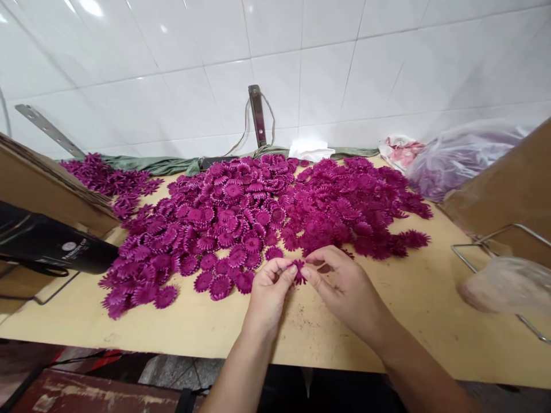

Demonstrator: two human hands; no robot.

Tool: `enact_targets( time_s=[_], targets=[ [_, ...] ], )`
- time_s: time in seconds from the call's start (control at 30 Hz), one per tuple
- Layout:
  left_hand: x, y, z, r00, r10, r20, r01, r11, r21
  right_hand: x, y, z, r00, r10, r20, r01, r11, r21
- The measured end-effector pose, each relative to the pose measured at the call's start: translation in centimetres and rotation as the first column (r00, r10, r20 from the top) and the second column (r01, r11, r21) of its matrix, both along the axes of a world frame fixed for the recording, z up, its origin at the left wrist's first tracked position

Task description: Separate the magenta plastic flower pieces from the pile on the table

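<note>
Between my two hands is a small magenta artificial flower piece (300, 272) with a fringed edge, held just above the table near its front. My left hand (272, 287) pinches it from the left with thumb and forefinger. From the right, the thumb and forefinger of my right hand (340, 281) close on its edge, the other fingers curled. Beyond the hands lies a large heap of round magenta flower pieces (232, 212). A second heap of flatter, looser petal pieces (344, 201) spreads to its right. Farther left is a pile of narrow-petalled pieces (107, 180).
A black cylinder (64, 246) and a cardboard box (51, 183) stand at the left. To the right are another box (508, 189), a metal wire frame (495, 235), a clear plastic bag (512, 284) and a filled bag (460, 155). White paper (310, 150) lies near the tiled wall.
</note>
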State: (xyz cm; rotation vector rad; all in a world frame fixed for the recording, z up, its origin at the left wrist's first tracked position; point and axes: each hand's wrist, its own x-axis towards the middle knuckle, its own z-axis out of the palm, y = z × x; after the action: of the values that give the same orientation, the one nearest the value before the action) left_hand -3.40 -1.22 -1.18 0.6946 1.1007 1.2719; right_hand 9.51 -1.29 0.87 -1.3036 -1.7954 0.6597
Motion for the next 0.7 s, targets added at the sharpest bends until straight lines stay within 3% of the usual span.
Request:
enact_targets(
  time_s=[0.13,0.23,0.4,0.53,0.63,0.7],
  targets=[
    [-0.1,0.1,-0.3,0.997,-0.016,-0.078,0.019,0.999,0.027,-0.5,-0.2,-0.8,0.994,0.037,-0.107,-0.054,0.986,-0.156],
    [-0.1,0.1,-0.5,0.994,-0.006,-0.113,0.010,0.999,0.034,-0.6,-0.1,-0.8,0.988,0.013,-0.156,-0.042,0.982,-0.183],
    [-0.2,-0.1,-0.3,0.990,-0.082,-0.113,0.089,0.994,0.063,-0.4,0.2,-0.5,0.955,0.089,-0.283,-0.158,0.960,-0.230],
    [0.2,-0.2,-0.1,0.975,-0.090,-0.204,0.120,0.983,0.141,-0.5,0.6,-0.4,0.943,-0.038,-0.331,-0.035,0.977,-0.210],
    [0.4,-0.3,-0.1,0.980,-0.008,-0.198,0.049,0.977,0.207,-0.2,1.7,-0.1,0.937,-0.084,-0.338,0.024,0.984,-0.178],
    [0.1,-0.6,-0.2,0.987,0.067,-0.148,-0.032,0.972,0.231,0.9,3.0,0.1,0.918,-0.225,-0.326,0.185,0.971,-0.150]
  ],
)
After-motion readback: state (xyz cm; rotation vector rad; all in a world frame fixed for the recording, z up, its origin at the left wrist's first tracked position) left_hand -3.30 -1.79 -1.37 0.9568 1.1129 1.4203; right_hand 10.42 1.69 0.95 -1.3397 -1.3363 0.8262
